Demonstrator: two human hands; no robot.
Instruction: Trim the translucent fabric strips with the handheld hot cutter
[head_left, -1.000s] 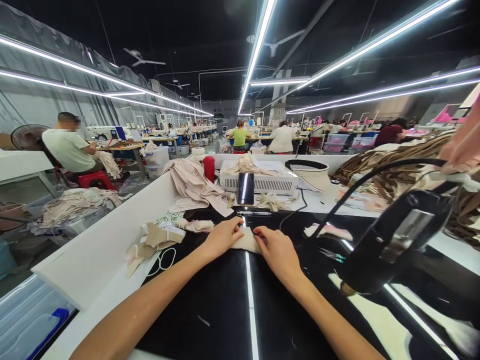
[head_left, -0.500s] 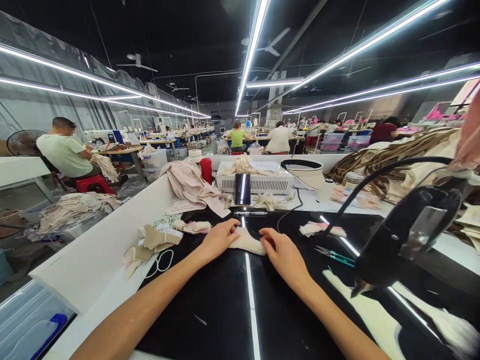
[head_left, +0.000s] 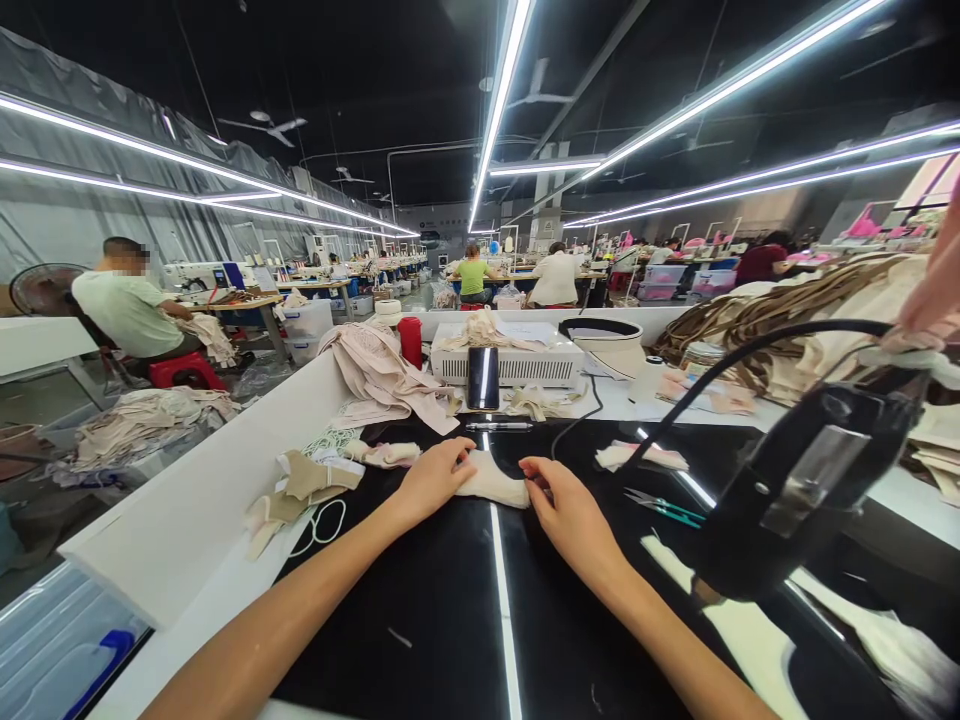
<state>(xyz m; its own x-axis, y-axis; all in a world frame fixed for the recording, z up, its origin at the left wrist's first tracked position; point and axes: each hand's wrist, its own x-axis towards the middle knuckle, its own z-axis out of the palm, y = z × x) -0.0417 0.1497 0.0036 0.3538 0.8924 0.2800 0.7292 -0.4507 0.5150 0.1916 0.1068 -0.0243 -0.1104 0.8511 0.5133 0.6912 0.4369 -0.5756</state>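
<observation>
A small cream fabric piece (head_left: 491, 482) lies on the glossy black work surface (head_left: 435, 630) in front of me. My left hand (head_left: 439, 475) holds its left end, thumb and fingers closed together on the cloth. At the right end, my right hand (head_left: 562, 505) pinches the edge between thumb and fingertips. Just beyond the cloth lies a pen (head_left: 499, 427), and behind that a dark phone (head_left: 483, 380) leans upright. Thread snips with teal handles (head_left: 675, 512) rest to the right of my right hand, near a folded pink-and-white cloth (head_left: 645, 456).
A black machine with a cable (head_left: 795, 490) stands close on the right, over cream cut pieces (head_left: 757, 640). Beige scraps (head_left: 315, 485) and pale pink cloth (head_left: 382, 375) lie at left. A white vented box (head_left: 517, 365) stands behind. A seated person (head_left: 127, 300) works at far left.
Both hands stay on the cream fabric with hardly any shift. The black machine at right has swung a little and tilted, its lower tip moving slightly left.
</observation>
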